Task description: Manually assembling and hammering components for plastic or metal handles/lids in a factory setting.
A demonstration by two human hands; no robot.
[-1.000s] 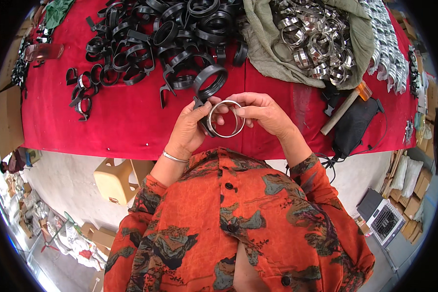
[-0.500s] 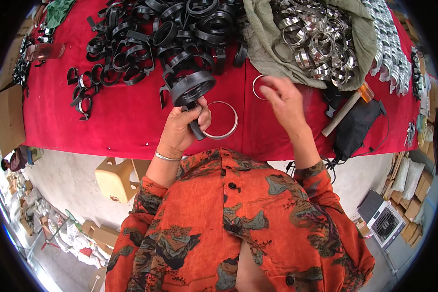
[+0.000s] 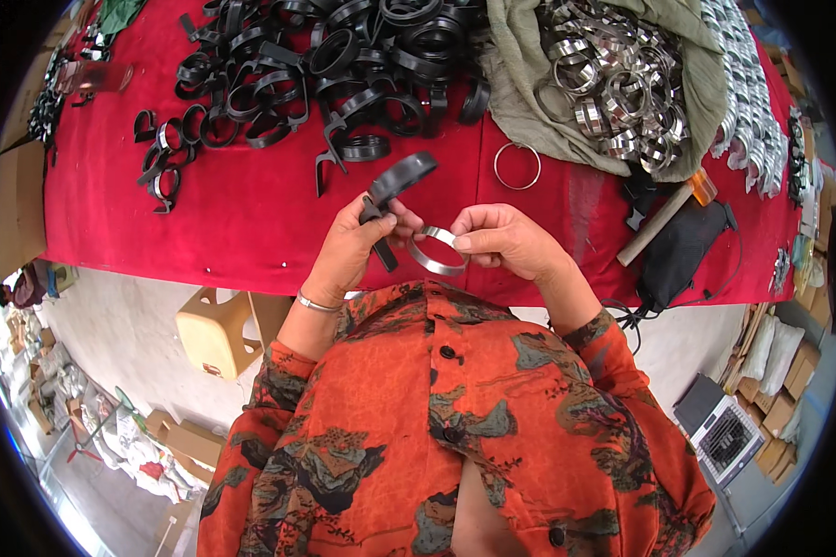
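Note:
My left hand (image 3: 348, 246) is closed around the stem of a black ring with a flat handle (image 3: 404, 178), its ring part tilted up above the fingers. Between both hands stands a shiny metal band ring (image 3: 443, 265). My right hand (image 3: 506, 243) pinches this band's right side between thumb and fingertips. The left fingertips are at the band's other side; whether they grip it is hard to make out. Just beyond my right hand, another thin metal ring (image 3: 517, 187) lies flat on the red cloth (image 3: 279, 218).
Black rings (image 3: 279, 88) are heaped at the far left and middle. A green cloth sack (image 3: 520, 102) holds many metal bands (image 3: 622, 84). At right lie a hammer (image 3: 655, 223), a black pouch (image 3: 683, 255) and rows of silvery parts (image 3: 752, 102). A yellow stool (image 3: 209, 330) stands below.
My right hand has come back from the ring on the cloth and taken hold of the metal band by my left hand. The black ring has tilted and dropped nearer to me.

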